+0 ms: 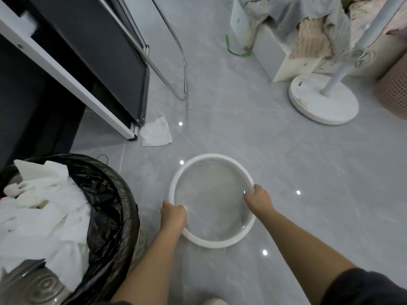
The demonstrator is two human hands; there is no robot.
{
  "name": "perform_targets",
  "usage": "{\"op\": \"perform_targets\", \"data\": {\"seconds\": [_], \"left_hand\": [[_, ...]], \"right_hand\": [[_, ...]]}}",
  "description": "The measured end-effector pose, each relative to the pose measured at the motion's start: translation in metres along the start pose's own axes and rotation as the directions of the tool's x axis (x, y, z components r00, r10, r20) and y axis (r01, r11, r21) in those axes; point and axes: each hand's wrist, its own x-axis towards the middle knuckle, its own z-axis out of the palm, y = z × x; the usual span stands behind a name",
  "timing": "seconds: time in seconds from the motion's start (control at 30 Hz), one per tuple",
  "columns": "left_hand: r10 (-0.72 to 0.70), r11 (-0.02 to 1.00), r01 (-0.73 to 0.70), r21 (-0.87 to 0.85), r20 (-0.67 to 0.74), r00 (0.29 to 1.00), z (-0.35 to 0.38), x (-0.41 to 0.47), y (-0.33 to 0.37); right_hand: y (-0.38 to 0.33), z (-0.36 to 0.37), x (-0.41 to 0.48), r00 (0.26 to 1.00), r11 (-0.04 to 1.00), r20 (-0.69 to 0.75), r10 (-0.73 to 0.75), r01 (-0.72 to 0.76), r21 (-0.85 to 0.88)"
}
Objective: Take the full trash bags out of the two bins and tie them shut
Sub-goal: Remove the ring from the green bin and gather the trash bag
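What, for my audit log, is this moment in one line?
left hand grips white bin rim | right hand grips opposite rim | black bag full, untied

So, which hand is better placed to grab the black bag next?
Probably left: the left hand holds the white bin on the side facing the black bag; the right hand is farther.

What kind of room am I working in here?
Likely a lived-in home room: a pedestal fan base, a pink perforated basket and cloths heaped on a white cabinet.
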Motion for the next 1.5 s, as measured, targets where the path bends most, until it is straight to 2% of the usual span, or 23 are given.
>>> {"op": "perform_targets", "data": {"seconds": [0.2,0.37,0.47,0.57,0.7,0.83,0.93,1.0,1.07,1.17,1.23,1.3,1.37,1.43,1.5], "left_hand": [[0.002,0.998,-0.007,0.069,0.077,0.997,0.006,-0.001,-0.005],[0.027,0.998,-0.031,0.048,0.072,0.997,0.004,-0.015,0.000],[0.172,0.985,-0.171,-0.010,0.036,0.985,-0.009,-0.036,0.018],[0.352,0.915,-0.351,-0.198,-0.032,0.936,-0.041,-0.062,0.040],[0.494,0.794,-0.493,-0.355,-0.095,0.864,-0.099,-0.104,0.059],[0.532,0.696,-0.556,-0.454,-0.195,0.824,-0.160,-0.142,0.070],[0.521,0.684,-0.612,-0.397,-0.322,0.791,-0.214,-0.145,0.057],[0.494,0.714,-0.638,-0.287,-0.440,0.750,-0.251,-0.141,0.039],[0.417,0.768,-0.607,-0.207,-0.557,0.718,-0.287,-0.137,0.011],[0.263,0.833,-0.511,-0.211,-0.662,0.702,-0.324,-0.132,-0.036],[0.182,0.839,-0.473,-0.268,-0.682,0.709,-0.335,-0.127,-0.065],[0.059,0.863,-0.372,-0.342,-0.664,0.745,-0.339,-0.116,-0.090],[-0.106,0.835,-0.232,-0.498,-0.560,0.822,-0.341,-0.102,-0.113],[-0.246,0.743,-0.042,-0.668,-0.331,0.911,-0.337,-0.096,-0.132],[-0.334,0.643,0.161,-0.748,-0.085,0.939,-0.331,-0.102,-0.148]], "right_hand": [[0.006,0.000,0.001,0.997,0.999,0.072,0.030,-0.028,-0.021],[0.001,-0.009,-0.011,0.997,0.999,0.077,-0.015,0.012,0.042],[-0.014,-0.018,-0.031,0.994,0.989,0.082,-0.067,0.056,0.138],[-0.034,-0.017,-0.061,0.983,0.965,0.161,-0.090,0.046,0.259],[-0.078,0.004,-0.111,0.935,0.930,0.317,-0.157,0.032,0.366],[-0.131,0.026,-0.160,0.866,0.909,0.450,-0.216,0.010,0.418],[-0.157,0.041,-0.186,0.788,0.912,0.584,-0.194,-0.074,0.404],[-0.163,0.047,-0.198,0.731,0.910,0.658,-0.179,-0.131,0.393],[-0.165,0.049,-0.207,0.716,0.903,0.679,-0.162,-0.169,0.394],[-0.168,0.048,-0.218,0.741,0.905,0.660,-0.125,-0.188,0.382],[-0.171,0.047,-0.223,0.762,0.908,0.641,-0.094,-0.199,0.369],[-0.171,0.048,-0.225,0.781,0.910,0.621,-0.069,-0.206,0.360],[-0.166,0.050,-0.227,0.781,0.911,0.622,-0.055,-0.216,0.351],[-0.158,0.052,-0.230,0.771,0.925,0.635,-0.037,-0.213,0.313],[-0.150,0.055,-0.234,0.746,0.941,0.665,-0.015,-0.215,0.262]]}}
